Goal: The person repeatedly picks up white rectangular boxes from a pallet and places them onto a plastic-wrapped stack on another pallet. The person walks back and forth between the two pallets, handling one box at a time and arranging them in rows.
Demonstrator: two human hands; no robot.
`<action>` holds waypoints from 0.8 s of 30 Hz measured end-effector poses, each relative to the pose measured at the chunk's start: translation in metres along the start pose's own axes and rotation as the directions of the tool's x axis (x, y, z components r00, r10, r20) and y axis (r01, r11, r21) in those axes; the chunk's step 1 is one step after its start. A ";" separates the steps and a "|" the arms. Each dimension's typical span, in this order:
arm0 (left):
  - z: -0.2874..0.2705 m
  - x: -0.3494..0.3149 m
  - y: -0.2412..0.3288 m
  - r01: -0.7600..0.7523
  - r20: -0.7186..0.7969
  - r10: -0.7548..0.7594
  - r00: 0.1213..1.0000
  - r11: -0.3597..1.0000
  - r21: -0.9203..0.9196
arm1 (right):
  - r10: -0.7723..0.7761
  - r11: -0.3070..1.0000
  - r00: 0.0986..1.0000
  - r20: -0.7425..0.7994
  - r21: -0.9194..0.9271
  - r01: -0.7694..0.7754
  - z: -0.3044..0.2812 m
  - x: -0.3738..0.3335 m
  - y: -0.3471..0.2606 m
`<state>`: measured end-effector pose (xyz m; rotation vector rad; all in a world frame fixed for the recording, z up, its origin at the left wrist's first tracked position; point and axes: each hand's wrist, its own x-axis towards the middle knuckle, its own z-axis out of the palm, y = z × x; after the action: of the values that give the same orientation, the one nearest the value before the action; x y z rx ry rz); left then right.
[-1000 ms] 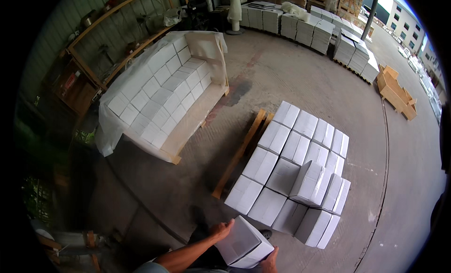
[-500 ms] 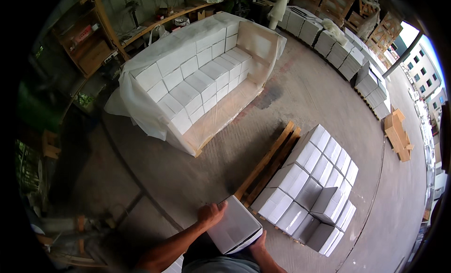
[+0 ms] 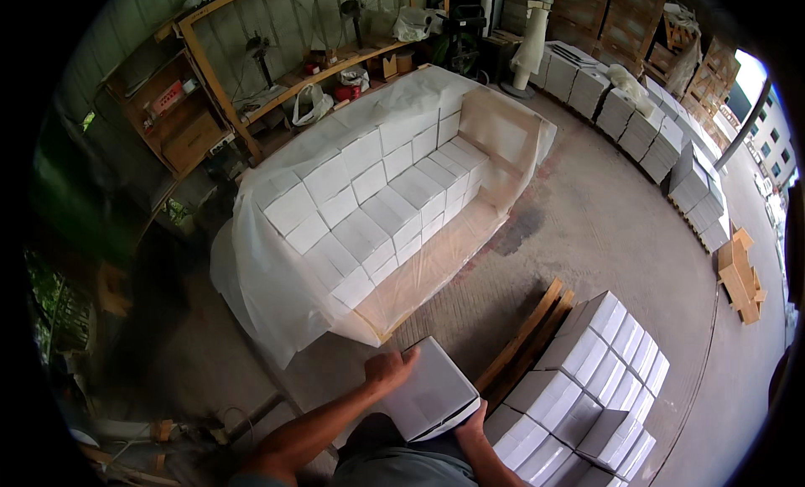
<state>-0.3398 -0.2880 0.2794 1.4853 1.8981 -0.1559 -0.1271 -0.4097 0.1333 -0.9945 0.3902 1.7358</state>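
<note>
I hold a white rectangular box [image 3: 430, 390] in front of my body at the lower middle of the head view. My left hand [image 3: 388, 369] grips its left top edge. Under the box's lower right corner my right hand [image 3: 471, 421] supports it. A stack of several white boxes [image 3: 587, 386] on a wooden pallet [image 3: 524, 340] lies just to my right. Ahead stands a larger pallet of white boxes [image 3: 377, 202], partly wrapped in clear plastic film [image 3: 268, 302], with an open corner at its near right.
Wooden shelving [image 3: 210, 93] with fans, bags and small items lines the back left wall. More rows of white box stacks [image 3: 662, 143] run along the far right. A small wooden crate [image 3: 740, 273] sits on the concrete floor at right.
My view has turned left, so the wrapped pallet now sits closer and more central. The stack at my right has slid toward the lower right. Both hands keep hold of the box.
</note>
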 end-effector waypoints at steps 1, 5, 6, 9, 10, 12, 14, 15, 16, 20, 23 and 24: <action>-0.010 0.021 0.006 -0.026 -0.020 0.026 0.999 1.000 -0.011 | -0.016 1.000 0.999 -0.036 0.019 0.017 0.011 0.015 -0.005; -0.031 0.091 0.009 -0.056 -0.029 0.055 0.998 0.998 -0.031 | -0.020 1.000 0.986 -0.168 0.017 0.023 0.050 0.064 -0.022; -0.036 0.105 0.007 -0.034 -0.007 0.034 0.999 0.999 -0.038 | 0.012 1.000 0.984 -0.177 0.022 -0.009 0.057 0.076 -0.025; -0.047 0.155 -0.005 -0.025 0.053 0.028 0.998 0.998 -0.050 | 0.058 0.998 0.983 -0.172 0.047 -0.051 0.069 0.119 -0.022; -0.048 0.171 -0.011 -0.032 0.073 0.036 0.997 0.998 -0.055 | 0.057 0.997 0.984 -0.171 0.058 -0.048 0.073 0.132 -0.018; -0.053 0.204 -0.025 -0.088 0.096 0.089 0.991 0.996 -0.023 | 0.061 0.997 0.986 -0.154 0.058 -0.053 0.084 0.151 -0.005; -0.071 0.229 -0.037 -0.295 0.107 0.283 0.953 0.949 0.111 | 0.027 0.998 0.969 -0.246 0.060 -0.013 0.116 0.167 0.007; -0.070 0.246 -0.052 -0.235 0.122 0.223 0.967 0.968 0.092 | 0.014 0.999 0.957 -0.290 0.054 0.002 0.128 0.172 0.016; -0.069 0.270 -0.067 -0.177 0.132 0.166 0.977 0.981 0.080 | 0.040 0.996 0.963 -0.265 0.083 -0.019 0.137 0.182 0.024; -0.096 0.331 -0.120 -0.372 0.117 0.354 0.928 0.897 0.239 | 0.011 0.995 0.975 -0.224 0.095 0.010 0.187 0.230 0.059; -0.129 0.376 -0.138 0.085 0.227 -0.086 0.970 0.996 0.014 | 0.009 0.997 0.978 -0.208 0.074 0.007 0.214 0.278 0.090; -0.127 0.394 -0.160 0.081 0.202 -0.079 0.976 0.997 0.001 | 0.015 0.998 0.970 -0.242 0.057 -0.001 0.221 0.296 0.104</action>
<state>-0.5735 0.0376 0.0894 1.3353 1.7928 -0.3243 -0.3467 -0.1174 0.0163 -1.1698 0.5975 1.6054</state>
